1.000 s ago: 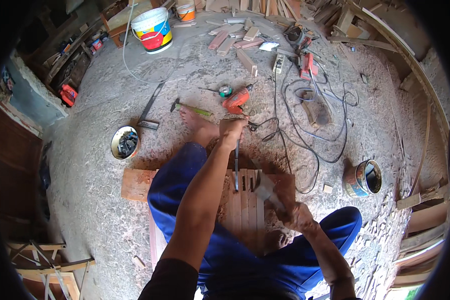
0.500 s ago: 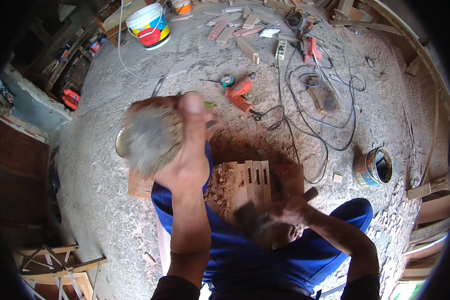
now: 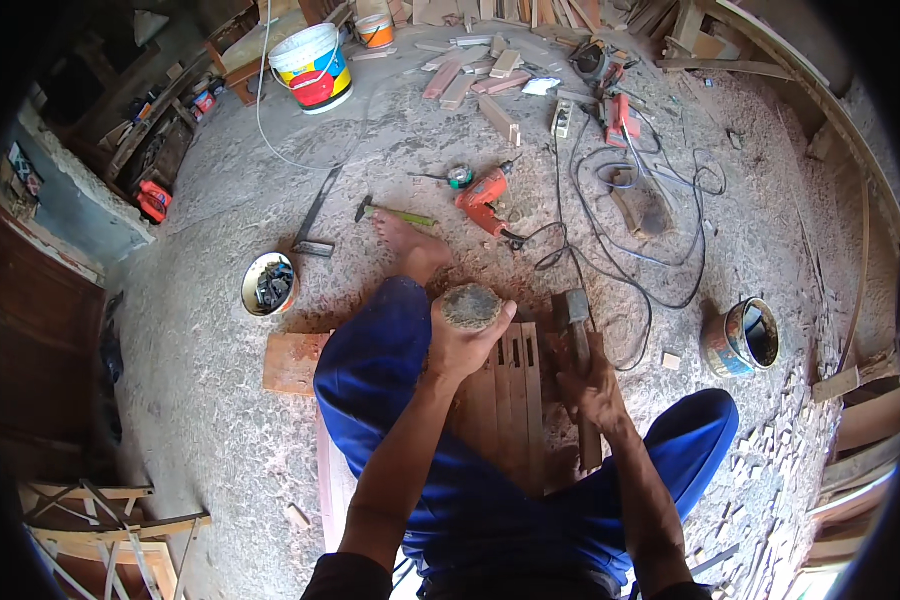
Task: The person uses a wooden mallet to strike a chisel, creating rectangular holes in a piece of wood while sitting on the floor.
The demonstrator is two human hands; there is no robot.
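Left hand point(image 3: 457, 348) closed round a round-topped tool point(image 3: 472, 306), its lower part hidden; right hand point(image 3: 594, 393) wrapped on a hammer point(image 3: 572, 305), head away from the body; between them lie slotted wooden strips point(image 3: 510, 405), long axis running away from the body, left hand nearer.

The rough floor point(image 3: 200, 400) carries a red drill point(image 3: 482, 202), a green-handled hammer point(image 3: 402, 215), wood pieces point(image 3: 505, 65) and apparently sawdust point(image 3: 510, 266).

two held tools point(image 3: 574, 306), one drill point(image 3: 480, 198), four buckets point(image 3: 312, 62)
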